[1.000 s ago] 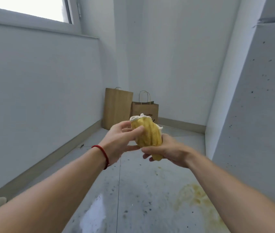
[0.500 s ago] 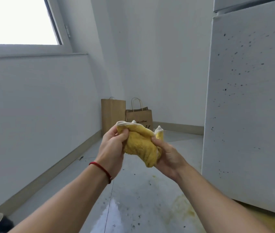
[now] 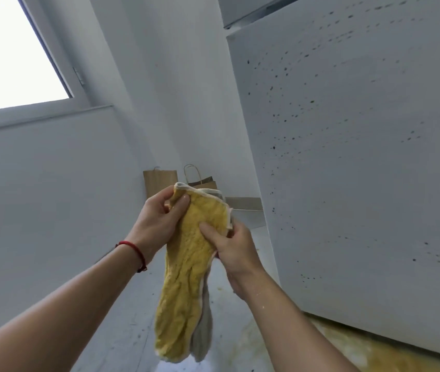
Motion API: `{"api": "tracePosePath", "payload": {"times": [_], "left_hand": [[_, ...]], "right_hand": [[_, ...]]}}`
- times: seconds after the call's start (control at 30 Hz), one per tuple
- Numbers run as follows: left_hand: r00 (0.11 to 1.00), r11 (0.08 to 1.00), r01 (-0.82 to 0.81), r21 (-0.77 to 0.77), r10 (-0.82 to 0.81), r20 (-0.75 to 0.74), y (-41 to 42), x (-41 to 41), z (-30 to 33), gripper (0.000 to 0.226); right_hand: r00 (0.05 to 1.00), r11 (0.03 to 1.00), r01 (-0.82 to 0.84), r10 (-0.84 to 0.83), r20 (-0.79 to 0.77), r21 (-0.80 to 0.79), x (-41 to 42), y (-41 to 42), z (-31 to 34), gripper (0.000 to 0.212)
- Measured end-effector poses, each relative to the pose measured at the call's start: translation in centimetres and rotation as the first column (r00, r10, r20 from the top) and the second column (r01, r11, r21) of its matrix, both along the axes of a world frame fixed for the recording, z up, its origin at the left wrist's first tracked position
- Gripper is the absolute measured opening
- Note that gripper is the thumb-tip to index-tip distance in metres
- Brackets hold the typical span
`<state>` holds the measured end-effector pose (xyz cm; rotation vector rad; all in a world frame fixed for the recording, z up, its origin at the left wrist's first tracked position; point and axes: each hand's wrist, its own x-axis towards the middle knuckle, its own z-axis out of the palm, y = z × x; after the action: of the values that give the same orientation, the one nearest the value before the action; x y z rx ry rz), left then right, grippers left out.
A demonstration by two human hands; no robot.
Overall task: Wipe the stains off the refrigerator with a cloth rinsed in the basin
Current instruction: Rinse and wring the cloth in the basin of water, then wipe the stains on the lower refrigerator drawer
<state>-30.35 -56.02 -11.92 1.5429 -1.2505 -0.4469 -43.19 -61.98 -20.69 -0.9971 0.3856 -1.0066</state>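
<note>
Two bare hands, one cloth, held up mid-frame in front of the person.

Cloth (image 3: 186,275): yellow terry face, pale grey backing, light trim. Hangs lengthwise from both hands, lower end loose above the floor, grey side showing at the bottom right edge.

Left hand (image 3: 157,224): grips the cloth's upper left corner, thumb on the yellow face, fingers curled round the edge. Red cord bracelet (image 3: 135,251) at the wrist.

Right hand (image 3: 233,245): pinches the cloth's upper right edge, thumb pressed on the yellow face, fingers behind the fabric. Sits slightly lower than the left hand.

Floor (image 3: 243,342): grey, wet-looking, dark specks; yellowish smear (image 3: 347,347) near right, along the base of the refrigerator.

Refrigerator (image 3: 361,157): white, fills the right side, just right of the right hand but apart from it and from the cloth. Door face scattered with many small dark stains (image 3: 313,102).

Wall, left: plain white, window (image 3: 12,49) at upper left.

Two brown paper bags (image 3: 159,182), far, standing against the back wall, partly hidden behind the cloth's top edge.
</note>
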Motion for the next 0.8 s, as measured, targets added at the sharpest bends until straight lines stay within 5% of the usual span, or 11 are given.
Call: {"api": "tracePosePath", "payload": {"times": [0.17,0.3,0.37,0.47,0.57,0.67,0.73,0.8], "left_hand": [[0.911,0.979,-0.166,-0.120,0.198,0.362,-1.0,-2.1,-2.3,0.019],[0.920,0.981,-0.151,-0.123,0.185,0.344,-1.6,-4.4,-1.6,0.033],[0.971,0.993,-0.081,-0.084,0.097,0.220,-1.8,-5.8,-1.0,0.038],[0.997,0.997,0.031,-0.069,-0.036,-0.069,-2.4,-8.7,-0.1,0.045],[0.939,0.984,0.097,0.148,-0.041,-0.340,-2.8,-11.3,0.2,0.047],[0.656,0.866,0.409,0.289,-0.058,-0.753,-1.5,-13.3,-3.2,0.052],[0.484,0.810,0.540,0.230,-0.075,-0.872,-0.5,-14.4,-7.1,0.057],[0.414,0.722,0.657,0.216,-0.106,-0.904,-0.1,-16.2,-10.5,0.050]], "right_hand": [[0.888,0.818,0.322,-0.435,-0.146,-0.477,-4.7,-0.7,1.3,0.022],[0.799,0.677,0.351,-0.577,-0.170,-0.647,-8.0,-0.7,2.6,0.035],[0.831,0.725,0.349,-0.532,-0.162,-0.593,-10.0,-0.9,3.6,0.043],[0.983,0.959,-0.002,-0.050,-0.175,-0.285,-13.8,-1.7,4.6,0.047],[0.865,0.951,-0.276,0.182,-0.468,-0.141,-16.9,-1.3,2.8,0.035],[0.872,0.982,-0.181,0.138,-0.469,-0.047,-18.9,-1.3,0.5,0.021],[0.899,0.995,-0.092,0.093,-0.428,0.025,-20.2,-1.9,-0.2,0.017],[0.850,0.999,-0.012,0.030,-0.526,0.037,-22.3,-2.3,-1.0,0.027]]}}
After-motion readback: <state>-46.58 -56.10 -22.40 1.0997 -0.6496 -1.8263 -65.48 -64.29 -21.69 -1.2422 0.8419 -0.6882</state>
